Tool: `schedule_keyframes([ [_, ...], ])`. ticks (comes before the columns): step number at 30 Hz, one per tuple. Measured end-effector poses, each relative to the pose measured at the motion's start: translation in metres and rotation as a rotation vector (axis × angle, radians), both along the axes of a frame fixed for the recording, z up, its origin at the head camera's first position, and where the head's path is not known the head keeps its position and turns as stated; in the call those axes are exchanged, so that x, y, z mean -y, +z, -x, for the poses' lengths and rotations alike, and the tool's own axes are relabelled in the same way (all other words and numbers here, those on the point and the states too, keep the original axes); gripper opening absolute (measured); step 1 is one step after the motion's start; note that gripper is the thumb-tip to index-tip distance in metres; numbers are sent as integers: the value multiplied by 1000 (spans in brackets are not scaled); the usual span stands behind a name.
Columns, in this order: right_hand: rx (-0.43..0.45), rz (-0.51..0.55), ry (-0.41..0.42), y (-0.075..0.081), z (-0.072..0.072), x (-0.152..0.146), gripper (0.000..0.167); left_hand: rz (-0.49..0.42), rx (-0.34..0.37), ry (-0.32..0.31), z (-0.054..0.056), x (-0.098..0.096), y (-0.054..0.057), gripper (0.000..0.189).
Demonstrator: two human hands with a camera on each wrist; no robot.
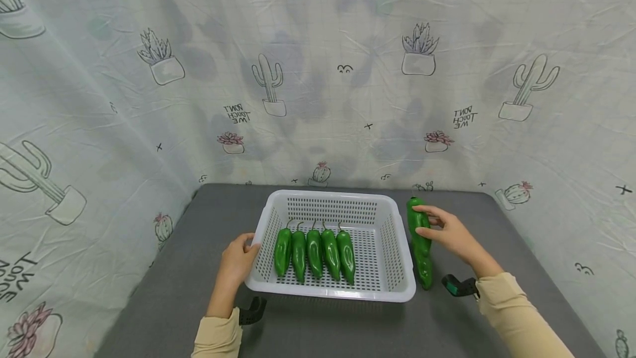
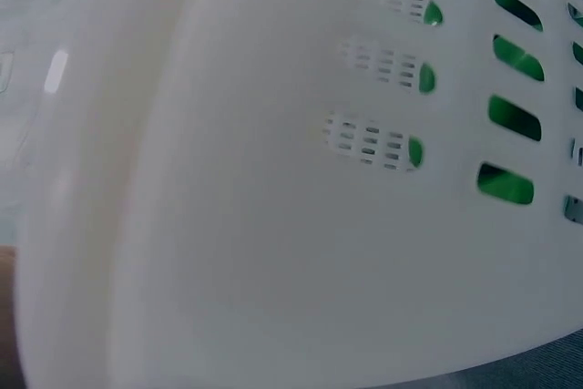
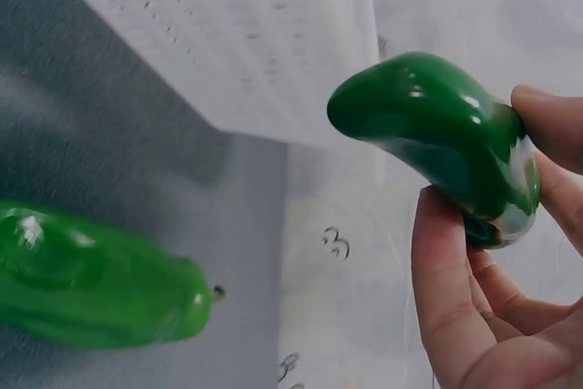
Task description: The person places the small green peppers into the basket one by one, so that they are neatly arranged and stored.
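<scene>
A white plastic basket [image 1: 392, 296] with slotted walls stands on the table, and several glossy green chili peppers [image 1: 314, 253] lie side by side in its left part, stems away from me. My left hand [image 1: 237, 261] grips the basket's left rim; the left wrist view is mostly filled by the basket wall [image 2: 255, 225]. To the right of the basket, my right hand [image 1: 449, 232] pinches a curved green chili pepper [image 3: 428, 125] between thumb and fingers, raised off the table. Below it another green chili pepper [image 3: 100, 280] lies on the table, partly covered in the head view.
The dark grey table [image 1: 189, 297] extends around the basket. A pale curtain [image 1: 343, 98] printed with potted cacti hangs behind the table and along both sides. Black bands with small devices [image 1: 459, 286] are on both wrists.
</scene>
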State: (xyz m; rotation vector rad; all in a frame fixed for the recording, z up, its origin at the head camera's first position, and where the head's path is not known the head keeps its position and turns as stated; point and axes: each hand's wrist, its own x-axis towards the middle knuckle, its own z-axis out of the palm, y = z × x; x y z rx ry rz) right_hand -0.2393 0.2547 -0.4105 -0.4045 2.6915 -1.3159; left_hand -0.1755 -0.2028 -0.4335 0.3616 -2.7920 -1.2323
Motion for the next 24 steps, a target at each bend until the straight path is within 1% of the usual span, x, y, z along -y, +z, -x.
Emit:
schedule_keyframes([
  [8,7,31,31,9,5,21,58,8,7,-7,1,1,1,42],
  [11,31,82,48,11,9,31,58,7,8,-9,2,2,1,42],
  [12,32,84,46,11,9,34,57,7,9,-10,2,2,1,43],
  [15,53,121,59,10,12,45,57,2,13,-10,1,1,1,43],
  [19,52,118,61,7,15,58,56,-6,17,-9,1,1,1,43],
  [24,104,154,60,2,18,72,55,-6,13,-7,1,1,0,42],
])
